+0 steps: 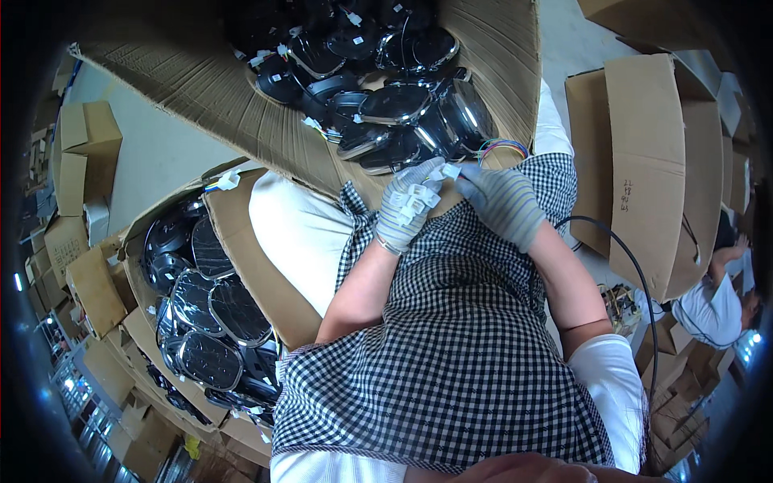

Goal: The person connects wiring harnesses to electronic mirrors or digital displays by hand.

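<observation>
At frame centre, a cluster of white connectors (412, 201) is clamped in the gloved left hand (405, 211), while one connector (448, 171) is pinched by the right hand (503, 205), kept near the upper box (241, 121) of black units (394, 105), whose wires (501, 147) reach them.

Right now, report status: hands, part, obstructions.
Left hand gloved, shut on white connectors. Right hand pinching white connector with coloured wires. Open carton of black gauges just ahead.
</observation>
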{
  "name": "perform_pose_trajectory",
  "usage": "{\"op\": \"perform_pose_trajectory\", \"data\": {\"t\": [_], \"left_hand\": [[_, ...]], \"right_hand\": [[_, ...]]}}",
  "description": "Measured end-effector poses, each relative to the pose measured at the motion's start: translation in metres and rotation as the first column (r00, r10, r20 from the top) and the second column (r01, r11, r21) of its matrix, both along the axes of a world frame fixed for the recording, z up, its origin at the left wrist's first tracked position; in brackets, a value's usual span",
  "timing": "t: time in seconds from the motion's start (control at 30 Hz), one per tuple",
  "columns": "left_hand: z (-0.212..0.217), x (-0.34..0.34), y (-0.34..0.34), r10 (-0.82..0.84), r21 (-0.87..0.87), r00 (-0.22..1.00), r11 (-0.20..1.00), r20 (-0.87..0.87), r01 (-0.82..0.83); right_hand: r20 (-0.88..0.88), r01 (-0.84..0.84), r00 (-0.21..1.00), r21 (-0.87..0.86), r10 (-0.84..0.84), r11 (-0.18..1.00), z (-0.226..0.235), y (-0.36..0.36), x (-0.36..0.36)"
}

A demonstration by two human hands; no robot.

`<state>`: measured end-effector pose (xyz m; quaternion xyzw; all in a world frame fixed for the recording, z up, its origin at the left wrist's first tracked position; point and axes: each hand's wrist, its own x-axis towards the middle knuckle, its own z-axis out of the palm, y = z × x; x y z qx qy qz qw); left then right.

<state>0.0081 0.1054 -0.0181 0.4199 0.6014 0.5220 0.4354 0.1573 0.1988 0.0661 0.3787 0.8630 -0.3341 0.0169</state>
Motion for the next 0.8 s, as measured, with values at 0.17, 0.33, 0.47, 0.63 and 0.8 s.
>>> {"op": "perform_pose_trajectory", "data": {"t": [0.17, 0.33, 0.47, 0.63, 0.8], "left_hand": [[-0.002, -0.008, 0.007, -0.075, 0.071, 0.839, 0.988, -0.539, 0.134], [-0.011, -0.009, 0.007, 0.023, 0.225, 0.662, 0.949, -0.749, 0.222], [-0.002, -0.012, 0.011, -0.054, 0.217, 0.648, 0.918, -0.760, 0.332], [0.005, -0.011, 0.012, -0.023, 0.275, 0.633, 0.888, -0.774, 0.369], [0.005, -0.009, 0.015, 0.008, 0.298, 0.615, 0.879, -0.789, 0.372]], "right_hand": [[0.325, -0.191, 0.923, -0.082, 0.208, 0.978, 0.015, 0.015, 0.000], [0.118, -0.401, 0.875, -0.365, 0.469, 0.840, -0.017, 0.037, 0.019], [-0.003, 0.045, 0.977, -0.975, -0.214, 0.218, -0.098, 0.046, 0.069], [-0.015, -0.030, 0.998, -0.966, 0.062, 0.258, -0.096, 0.058, 0.055], [0.485, 0.461, 0.875, -0.825, -0.009, 0.327, -0.014, 0.056, -0.023]]}}
